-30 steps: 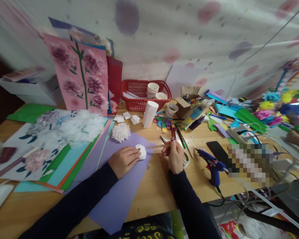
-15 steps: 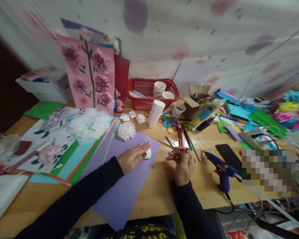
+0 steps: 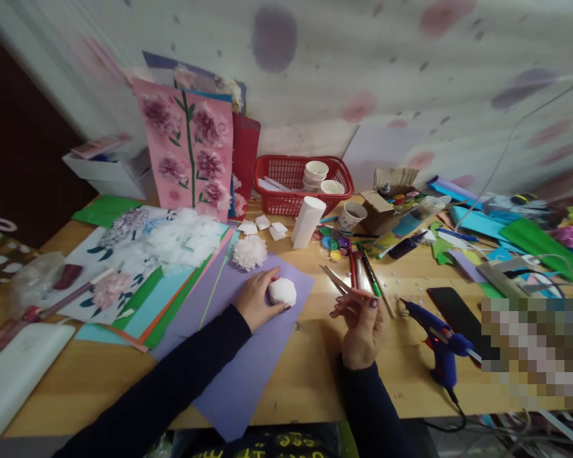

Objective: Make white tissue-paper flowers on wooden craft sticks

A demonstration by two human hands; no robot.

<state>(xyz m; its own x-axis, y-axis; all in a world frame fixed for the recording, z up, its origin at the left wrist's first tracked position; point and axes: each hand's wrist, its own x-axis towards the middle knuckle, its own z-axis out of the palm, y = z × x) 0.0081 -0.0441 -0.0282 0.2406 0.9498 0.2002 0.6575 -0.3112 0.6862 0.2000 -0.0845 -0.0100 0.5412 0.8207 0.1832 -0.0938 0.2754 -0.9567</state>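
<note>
- Table: pale wood with a glossy finish, crowded along its far edge and at both ends.
- Backdrop: a white cloth with blurred pink and purple spots hangs behind the table, rippling towards the right.
- Purple sheet: lies flat, one corner jutting past the near edge.
- Paper wad: white, rounded, over the purple sheet, near its right edge.
- Left hand: curved half closed, thumb and fingers gripping the paper wad from its left side.
- Right hand: raised above bare wood, fingertips pinched on a thin stick slanting towards the left.
- Far side, from where I stand: a pink flower picture propped upright; beside it a red basket containing white cups; before the basket, a white roll on end.
- Left: overlapping coloured papers under white fluffy material.
- Right: a blue glue gun beside a black phone; beyond them, cables and bright paper scraps.
</note>
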